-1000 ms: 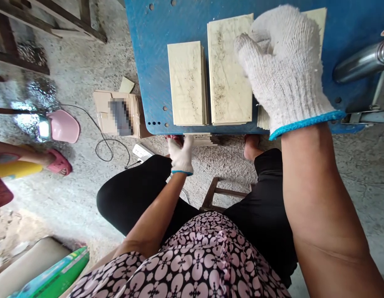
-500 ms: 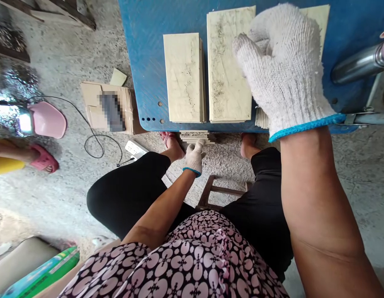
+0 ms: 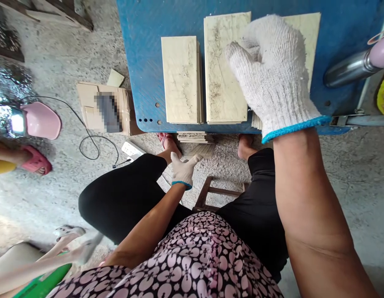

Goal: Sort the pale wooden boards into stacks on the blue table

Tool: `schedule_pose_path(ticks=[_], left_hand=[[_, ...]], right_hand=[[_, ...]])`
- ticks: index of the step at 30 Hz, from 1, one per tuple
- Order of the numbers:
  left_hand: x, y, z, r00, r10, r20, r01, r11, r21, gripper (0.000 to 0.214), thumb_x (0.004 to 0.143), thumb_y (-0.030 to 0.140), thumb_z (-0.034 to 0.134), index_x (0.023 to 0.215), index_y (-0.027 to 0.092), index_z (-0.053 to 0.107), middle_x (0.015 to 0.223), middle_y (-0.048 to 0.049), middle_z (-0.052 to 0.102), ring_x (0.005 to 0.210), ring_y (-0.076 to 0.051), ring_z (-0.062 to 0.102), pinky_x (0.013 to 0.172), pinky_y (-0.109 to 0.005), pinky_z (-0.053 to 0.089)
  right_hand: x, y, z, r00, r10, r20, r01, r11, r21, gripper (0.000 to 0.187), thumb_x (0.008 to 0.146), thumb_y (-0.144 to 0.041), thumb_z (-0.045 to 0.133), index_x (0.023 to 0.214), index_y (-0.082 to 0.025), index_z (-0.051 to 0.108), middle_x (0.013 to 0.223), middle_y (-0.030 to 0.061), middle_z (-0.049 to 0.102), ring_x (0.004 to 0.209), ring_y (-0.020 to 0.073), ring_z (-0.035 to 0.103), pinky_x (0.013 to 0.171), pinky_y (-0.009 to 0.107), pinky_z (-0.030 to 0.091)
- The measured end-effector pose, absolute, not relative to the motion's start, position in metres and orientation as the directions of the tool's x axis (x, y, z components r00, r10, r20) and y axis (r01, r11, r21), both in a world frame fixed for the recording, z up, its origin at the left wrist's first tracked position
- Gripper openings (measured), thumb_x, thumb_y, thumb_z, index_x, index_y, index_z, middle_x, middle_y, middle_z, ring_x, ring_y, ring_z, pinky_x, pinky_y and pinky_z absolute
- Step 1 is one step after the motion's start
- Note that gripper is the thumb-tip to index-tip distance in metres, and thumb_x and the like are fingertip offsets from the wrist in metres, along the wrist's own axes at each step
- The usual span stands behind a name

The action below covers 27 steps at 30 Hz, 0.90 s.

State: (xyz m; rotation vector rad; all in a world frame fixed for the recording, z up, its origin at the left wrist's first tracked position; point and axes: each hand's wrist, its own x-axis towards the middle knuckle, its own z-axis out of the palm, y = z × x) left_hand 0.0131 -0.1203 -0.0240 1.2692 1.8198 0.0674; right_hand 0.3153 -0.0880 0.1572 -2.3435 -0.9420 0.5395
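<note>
Under table (image 3: 142, 62) edge | left hand (image 3: 182, 169) nearer, pinched on tile (image 3: 206, 150) | tile ahead of fingertips, long axis left-right, just short of floor stack (image 3: 192, 136) | right hand (image 3: 272, 74) curled over right stack (image 3: 310, 37), well apart; grip indeterminate.

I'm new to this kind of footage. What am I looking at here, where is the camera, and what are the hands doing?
No machine here: one camera on a person's head looks down past their lap. Both hands wear white knit gloves. The right hand rests on the rightmost stack of three tile stacks on a blue table. The left hand reaches down to a single tile beside a floor stack; whether it grips is unclear. A cardboard box lies on the floor by the table.
</note>
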Motion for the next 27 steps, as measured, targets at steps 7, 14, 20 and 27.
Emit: schedule_pose_path(ticks=[7,14,20,27], left_hand=[[0.01,-0.122,-0.02,0.168,0.788,-0.592,0.736,0.3,0.607,0.044,0.074,0.04,0.076,0.11,0.017,0.068,0.104,-0.008,0.064,0.097,-0.024,0.064,0.091,-0.035,0.052],[-0.001,-0.113,-0.019,0.334,0.675,-0.658,0.884,0.018,0.467,0.044,0.072,0.023,0.076,0.116,0.02,0.072,0.113,-0.0104,0.068,0.108,-0.03,0.065,0.1,-0.039,0.049],[0.01,-0.103,-0.018,0.43,0.583,-0.69,0.901,-0.228,0.37,0.035,0.082,0.019,0.063,0.113,0.026,0.078,0.115,-0.0095,0.069,0.109,-0.029,0.065,0.097,-0.036,0.049],[0.032,-0.06,0.031,0.373,0.499,-0.782,0.925,-0.141,0.352,0.023,0.074,0.025,0.068,0.092,0.03,0.081,0.081,-0.0031,0.071,0.065,-0.022,0.067,0.063,-0.03,0.053]], right_hand=[[0.316,-0.089,0.156,0.662,0.731,-0.162,0.511,-0.6,-0.615,0.031,0.099,-0.031,0.062,0.125,-0.014,0.062,0.128,0.0108,0.066,0.122,0.0226,0.06,0.107,0.032,0.044],[0.316,-0.088,0.157,0.637,0.75,-0.18,0.533,-0.597,-0.6,0.032,0.099,-0.031,0.06,0.127,-0.014,0.061,0.128,0.0096,0.066,0.12,0.0222,0.06,0.108,0.032,0.042],[0.311,-0.089,0.153,0.606,0.777,-0.171,0.583,-0.58,-0.569,0.007,0.097,-0.031,0.058,0.101,-0.027,0.062,0.115,0.0054,0.068,0.113,0.023,0.062,0.103,0.035,0.046],[0.292,-0.093,0.135,0.472,0.845,-0.25,0.499,-0.49,-0.715,0.007,0.089,-0.04,0.064,0.086,-0.034,0.063,0.091,0.0023,0.071,0.092,0.0297,0.068,0.083,0.048,0.054]])
